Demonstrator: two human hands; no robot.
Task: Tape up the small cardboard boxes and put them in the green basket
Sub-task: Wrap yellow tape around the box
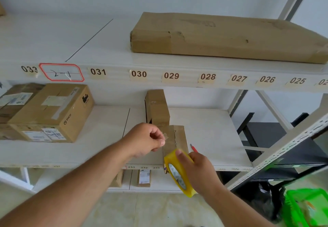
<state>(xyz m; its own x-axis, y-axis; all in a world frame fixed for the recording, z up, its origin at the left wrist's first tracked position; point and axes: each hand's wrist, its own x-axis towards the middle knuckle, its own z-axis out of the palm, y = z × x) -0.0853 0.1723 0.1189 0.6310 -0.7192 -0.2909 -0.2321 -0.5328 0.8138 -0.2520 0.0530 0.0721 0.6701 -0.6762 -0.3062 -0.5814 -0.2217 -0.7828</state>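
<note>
A small flat cardboard box (179,138) lies on the middle shelf (209,134), at its front edge. Behind it a second narrow cardboard box (157,109) stands upright. My right hand (200,170) grips a yellow roll of clear tape (179,173) just in front of the flat box. My left hand (147,139) pinches the free end of the tape (165,137) and holds it over the flat box's top. The green basket (307,207) sits low at the bottom right, with something inside it.
A red-handled tool (193,148) lies on the shelf right of the flat box. Larger taped boxes (51,113) are stacked at the shelf's left. A long flat carton (227,36) lies on the upper shelf. A black bag (268,198) sits beside the basket.
</note>
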